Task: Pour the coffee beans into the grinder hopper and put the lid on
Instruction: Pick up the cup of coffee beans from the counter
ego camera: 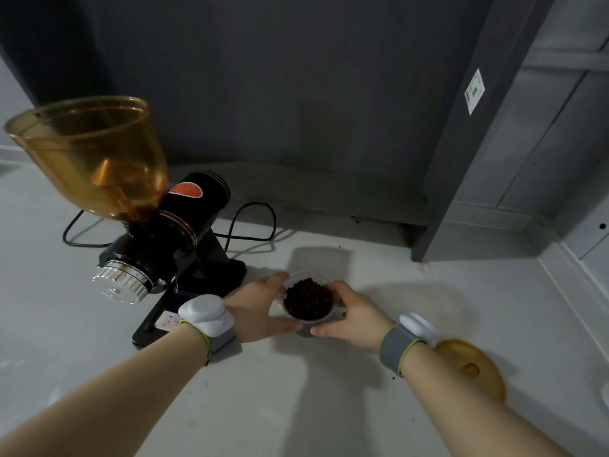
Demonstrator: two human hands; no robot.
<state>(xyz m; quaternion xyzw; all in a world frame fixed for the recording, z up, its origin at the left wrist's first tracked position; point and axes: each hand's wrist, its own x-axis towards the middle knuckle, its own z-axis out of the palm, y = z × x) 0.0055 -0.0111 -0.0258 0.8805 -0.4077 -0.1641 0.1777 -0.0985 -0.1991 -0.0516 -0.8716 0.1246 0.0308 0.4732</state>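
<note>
A clear plastic cup point(324, 278) full of dark coffee beans point(308, 298) sits on the white counter. My left hand point(260, 308) cups its left side and my right hand point(352, 316) cups its right side, fingers curled around the wall. To the left stands the black grinder point(184, 239) with its amber transparent hopper point(89, 153) open at the top and holding no beans. The amber round lid point(474, 367) lies flat on the counter at the right, partly behind my right forearm.
The grinder's black cord point(253, 222) loops on the white counter point(329, 407) behind it. A dark grey wall panel point(296, 77) and a dark vertical post point(468, 143) rise at the back. A white object point(604, 394) peeks in at the right edge.
</note>
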